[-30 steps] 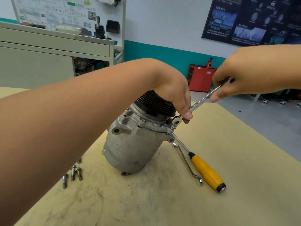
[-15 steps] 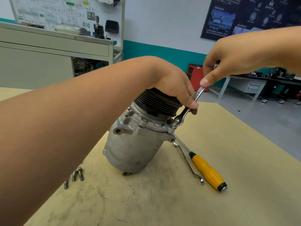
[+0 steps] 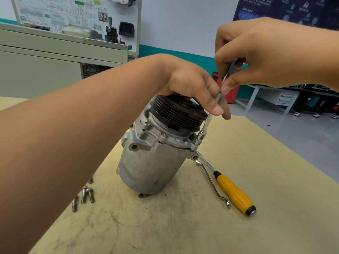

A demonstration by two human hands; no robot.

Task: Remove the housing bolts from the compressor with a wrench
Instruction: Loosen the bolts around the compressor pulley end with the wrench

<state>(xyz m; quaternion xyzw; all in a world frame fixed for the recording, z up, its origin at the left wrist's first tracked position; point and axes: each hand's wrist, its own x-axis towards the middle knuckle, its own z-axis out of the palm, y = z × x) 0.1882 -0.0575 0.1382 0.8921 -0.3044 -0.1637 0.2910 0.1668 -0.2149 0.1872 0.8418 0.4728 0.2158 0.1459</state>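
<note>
A grey aluminium compressor (image 3: 152,165) with a black ribbed pulley (image 3: 178,114) stands tilted on the yellow table (image 3: 275,180). My left hand (image 3: 190,87) lies over the pulley, fingers curled down its right side beside the wrench shaft. A thin silver wrench (image 3: 207,123) stands almost upright, its lower end on a housing bolt (image 3: 198,142) at the flange's right edge. My right hand (image 3: 256,54) pinches the wrench's upper end between thumb and fingers. Several removed bolts (image 3: 86,196) lie on the table at the lower left.
A yellow-handled screwdriver (image 3: 233,193) and a bent silver offset wrench (image 3: 211,180) lie on the table right of the compressor. A grey cabinet (image 3: 55,66) with a display board stands behind. A red cart (image 3: 231,92) and benches are beyond the table's far edge.
My right hand has swung the wrench's upper end up and to the left, from a low slant to nearly upright, with its lower end still on the bolt. My left hand stays on the pulley.
</note>
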